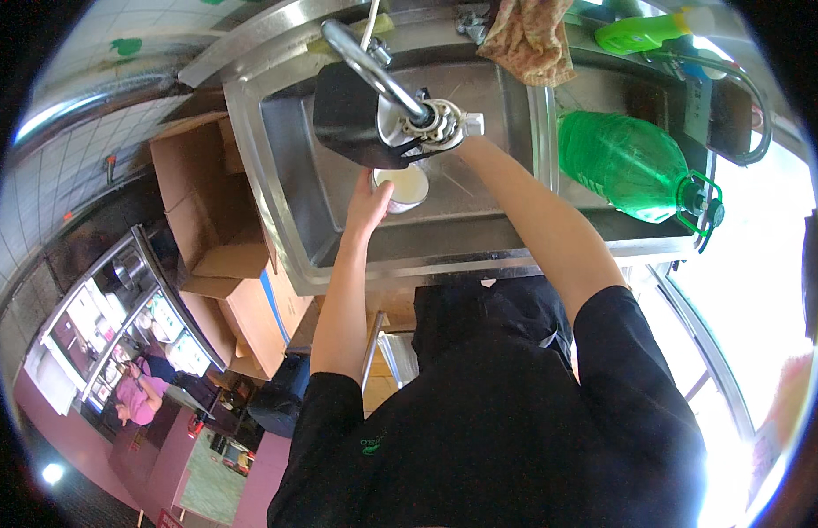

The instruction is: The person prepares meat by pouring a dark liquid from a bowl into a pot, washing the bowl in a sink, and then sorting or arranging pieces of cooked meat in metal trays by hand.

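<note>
My left hand [369, 208] holds a small white bowl [412, 206] by its side, thumb at the rim. The bowl contains cloudy, pale liquid and is over the basin of a stainless steel sink [478, 228]. Just above the bowl is a metal faucet [382, 76] with a white fitting [442, 125] at its end and a black plastic housing [348, 117] attached. My right hand [471, 146] reaches up to the fitting from the right. Its fingers are hidden behind the fitting, so whether they grip something cannot be seen.
In the right basin lies a large green plastic bottle [623, 162]. A patterned cloth [528, 43] hangs over the sink's back edge, with a bright green bottle [640, 33] beyond. Open cardboard boxes [208, 191] stand left. A person in a pink top [142, 399] is farther off.
</note>
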A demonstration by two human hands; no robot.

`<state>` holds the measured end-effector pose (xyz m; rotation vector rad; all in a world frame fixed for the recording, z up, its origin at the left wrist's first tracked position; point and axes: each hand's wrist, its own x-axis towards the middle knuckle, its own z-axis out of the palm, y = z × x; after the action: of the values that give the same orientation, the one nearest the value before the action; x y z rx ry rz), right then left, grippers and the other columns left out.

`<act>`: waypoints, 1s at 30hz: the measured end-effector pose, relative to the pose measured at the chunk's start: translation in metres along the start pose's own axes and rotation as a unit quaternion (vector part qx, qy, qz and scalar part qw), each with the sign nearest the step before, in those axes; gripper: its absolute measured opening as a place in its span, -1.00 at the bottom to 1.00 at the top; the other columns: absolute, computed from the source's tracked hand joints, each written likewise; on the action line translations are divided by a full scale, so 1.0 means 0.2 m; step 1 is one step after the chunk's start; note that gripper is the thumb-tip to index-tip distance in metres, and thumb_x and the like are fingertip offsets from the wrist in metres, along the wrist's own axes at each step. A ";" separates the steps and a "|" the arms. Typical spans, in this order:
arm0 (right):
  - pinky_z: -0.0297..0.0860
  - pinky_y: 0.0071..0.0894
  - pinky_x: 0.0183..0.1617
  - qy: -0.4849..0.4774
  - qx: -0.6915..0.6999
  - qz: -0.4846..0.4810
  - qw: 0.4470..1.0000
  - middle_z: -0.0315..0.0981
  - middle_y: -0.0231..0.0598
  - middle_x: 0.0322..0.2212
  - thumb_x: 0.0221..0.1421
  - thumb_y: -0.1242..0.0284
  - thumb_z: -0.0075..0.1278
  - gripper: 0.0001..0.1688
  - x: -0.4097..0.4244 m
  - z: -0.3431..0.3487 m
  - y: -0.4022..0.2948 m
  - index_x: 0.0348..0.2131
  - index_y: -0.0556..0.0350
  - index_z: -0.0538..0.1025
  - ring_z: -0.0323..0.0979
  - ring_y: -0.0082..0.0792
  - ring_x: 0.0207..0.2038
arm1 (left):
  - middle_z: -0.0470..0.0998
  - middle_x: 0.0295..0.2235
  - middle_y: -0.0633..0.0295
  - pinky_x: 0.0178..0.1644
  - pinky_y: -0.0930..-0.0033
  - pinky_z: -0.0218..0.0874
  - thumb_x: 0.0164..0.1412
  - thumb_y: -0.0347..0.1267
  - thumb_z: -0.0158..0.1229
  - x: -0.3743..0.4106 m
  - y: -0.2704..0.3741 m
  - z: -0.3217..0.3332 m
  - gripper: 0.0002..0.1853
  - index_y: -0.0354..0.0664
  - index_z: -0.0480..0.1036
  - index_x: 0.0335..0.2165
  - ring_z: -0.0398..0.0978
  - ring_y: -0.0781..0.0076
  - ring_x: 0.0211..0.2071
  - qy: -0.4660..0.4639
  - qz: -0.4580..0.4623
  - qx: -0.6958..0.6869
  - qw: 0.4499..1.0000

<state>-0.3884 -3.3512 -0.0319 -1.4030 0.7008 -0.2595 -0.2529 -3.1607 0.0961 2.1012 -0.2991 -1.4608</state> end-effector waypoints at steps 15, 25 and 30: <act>0.46 -0.07 0.04 -0.146 0.570 0.152 0.794 0.52 -0.01 -0.13 0.29 0.30 -0.20 -0.52 0.15 -0.17 -0.80 0.00 0.34 0.43 0.53 -0.12 -0.13 | 0.60 -0.12 -0.14 0.07 0.12 0.32 0.08 0.17 -0.11 -0.33 0.45 -0.10 -0.23 -0.28 0.60 -0.14 0.53 -0.09 -0.01 0.072 -0.148 0.488 0.857; 0.52 -0.06 -0.14 -0.142 -0.341 0.036 0.929 0.55 0.02 -0.23 0.20 0.28 0.00 -0.58 -0.69 -0.24 -0.35 -0.09 0.24 0.54 0.57 -0.02 -0.20 | 0.66 -0.33 0.00 -0.04 0.12 0.35 0.04 0.11 -0.06 -0.39 0.30 0.04 -0.38 -0.21 0.63 -0.37 0.61 0.04 -0.16 0.134 -0.123 0.417 0.891; 0.52 -0.28 -0.46 -0.159 0.144 0.340 0.916 0.55 -0.01 -0.31 0.22 0.32 -0.04 -0.50 -0.91 -0.25 -0.70 0.05 0.27 0.40 0.60 -0.18 -0.39 | 0.55 -0.53 0.24 -0.56 0.40 0.28 0.16 -0.02 0.04 -0.57 0.28 0.26 -0.50 -0.21 0.50 -0.16 0.49 0.48 -0.56 0.076 -0.047 0.064 0.994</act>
<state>-0.5257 -3.3143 0.1559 -0.8245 0.7966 0.3967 -0.3371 -3.1697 0.2039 2.3453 -0.2437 -1.3554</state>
